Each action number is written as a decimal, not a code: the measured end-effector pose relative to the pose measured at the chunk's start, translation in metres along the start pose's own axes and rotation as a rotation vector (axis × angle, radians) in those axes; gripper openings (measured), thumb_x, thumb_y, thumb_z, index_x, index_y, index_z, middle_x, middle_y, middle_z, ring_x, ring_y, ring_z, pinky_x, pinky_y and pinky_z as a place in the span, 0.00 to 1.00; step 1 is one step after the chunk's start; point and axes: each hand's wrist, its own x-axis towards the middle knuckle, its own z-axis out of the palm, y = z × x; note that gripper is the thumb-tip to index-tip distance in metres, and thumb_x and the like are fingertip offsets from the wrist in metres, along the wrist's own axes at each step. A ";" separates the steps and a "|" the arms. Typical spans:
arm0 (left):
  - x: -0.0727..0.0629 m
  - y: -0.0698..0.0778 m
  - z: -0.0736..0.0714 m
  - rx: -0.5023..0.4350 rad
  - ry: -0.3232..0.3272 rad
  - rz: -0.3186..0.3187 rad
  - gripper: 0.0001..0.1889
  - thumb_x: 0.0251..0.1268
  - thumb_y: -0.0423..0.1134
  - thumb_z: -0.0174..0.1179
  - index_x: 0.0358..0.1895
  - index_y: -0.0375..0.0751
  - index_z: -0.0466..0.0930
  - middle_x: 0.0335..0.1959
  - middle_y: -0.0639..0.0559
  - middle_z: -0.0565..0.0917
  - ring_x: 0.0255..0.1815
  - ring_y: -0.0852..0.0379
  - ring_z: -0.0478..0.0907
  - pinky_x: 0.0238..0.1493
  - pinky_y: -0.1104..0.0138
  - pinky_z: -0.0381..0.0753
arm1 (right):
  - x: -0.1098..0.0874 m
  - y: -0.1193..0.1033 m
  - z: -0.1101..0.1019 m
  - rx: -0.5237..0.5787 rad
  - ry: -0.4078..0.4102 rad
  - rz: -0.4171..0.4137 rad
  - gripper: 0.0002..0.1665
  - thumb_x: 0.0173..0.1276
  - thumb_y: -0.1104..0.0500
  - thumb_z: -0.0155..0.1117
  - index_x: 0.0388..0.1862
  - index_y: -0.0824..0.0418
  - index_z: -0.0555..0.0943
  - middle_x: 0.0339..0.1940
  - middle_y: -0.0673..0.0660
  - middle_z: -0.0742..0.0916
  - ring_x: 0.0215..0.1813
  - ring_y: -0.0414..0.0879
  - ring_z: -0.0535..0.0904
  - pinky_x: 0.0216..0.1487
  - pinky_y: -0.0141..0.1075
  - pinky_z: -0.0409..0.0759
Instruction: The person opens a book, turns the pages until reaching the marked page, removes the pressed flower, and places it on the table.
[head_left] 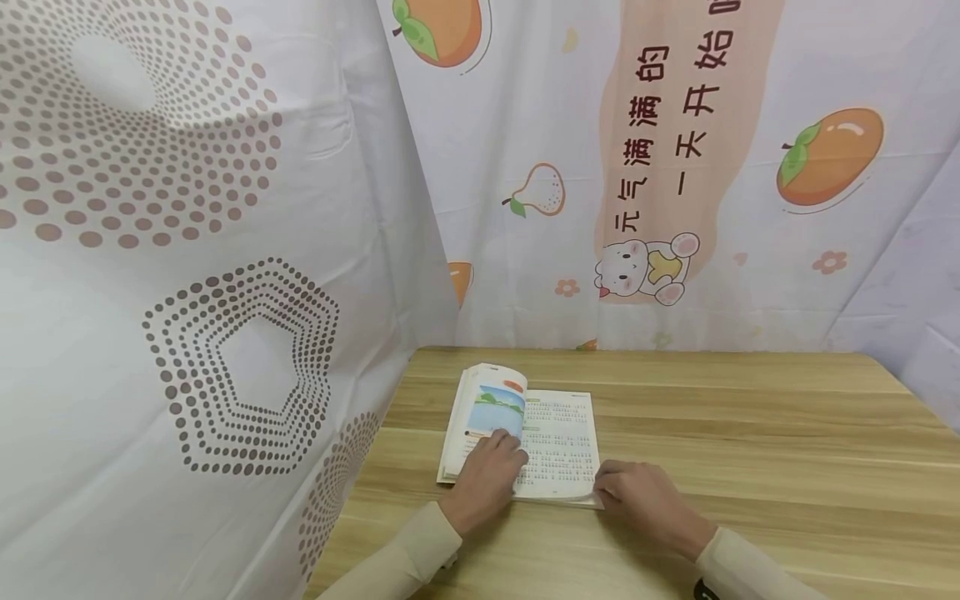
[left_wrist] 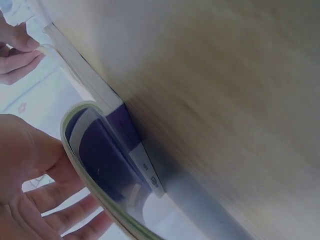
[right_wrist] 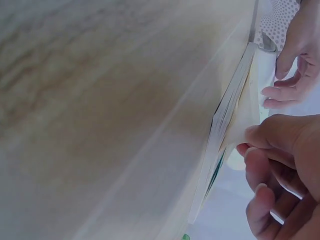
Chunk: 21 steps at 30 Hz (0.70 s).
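An open book (head_left: 557,446) lies on the wooden table, its left pages bowed up and showing a blue and green landscape picture (head_left: 498,408). My left hand (head_left: 489,475) rests on those left pages near the spine. In the left wrist view, its spread fingers (left_wrist: 75,215) lie against the curved pages, with the purple and white spine below. At the lower right corner of the right side, my right hand (head_left: 648,504) pinches a page (right_wrist: 242,122) between thumb and forefinger. That page's corner is lifted a little off the stack under it.
The wooden table (head_left: 712,425) extends to the right of the book and behind it. A white cloth (head_left: 247,517) with brown dot patterns hangs along the left side. Behind the table hangs a fruit-printed curtain (head_left: 517,300).
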 end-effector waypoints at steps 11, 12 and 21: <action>-0.002 0.007 0.005 -0.033 -0.076 -0.023 0.30 0.54 0.75 0.63 0.36 0.50 0.84 0.42 0.54 0.84 0.51 0.50 0.76 0.49 0.58 0.76 | 0.002 0.000 -0.002 0.011 0.043 0.018 0.12 0.52 0.65 0.80 0.27 0.49 0.88 0.34 0.42 0.88 0.35 0.37 0.85 0.29 0.33 0.81; -0.002 0.007 0.006 -0.031 -0.079 -0.026 0.30 0.53 0.75 0.64 0.36 0.50 0.84 0.42 0.54 0.84 0.51 0.49 0.76 0.49 0.58 0.76 | 0.002 0.000 -0.002 0.020 0.044 0.025 0.12 0.52 0.64 0.80 0.27 0.48 0.87 0.34 0.41 0.88 0.35 0.37 0.85 0.30 0.33 0.82; 0.000 0.007 0.007 0.024 -0.030 -0.031 0.17 0.65 0.59 0.63 0.30 0.50 0.83 0.38 0.54 0.84 0.48 0.49 0.77 0.47 0.58 0.77 | 0.005 -0.002 -0.004 0.098 0.093 0.151 0.26 0.53 0.62 0.83 0.52 0.55 0.87 0.49 0.51 0.87 0.23 0.28 0.70 0.23 0.27 0.71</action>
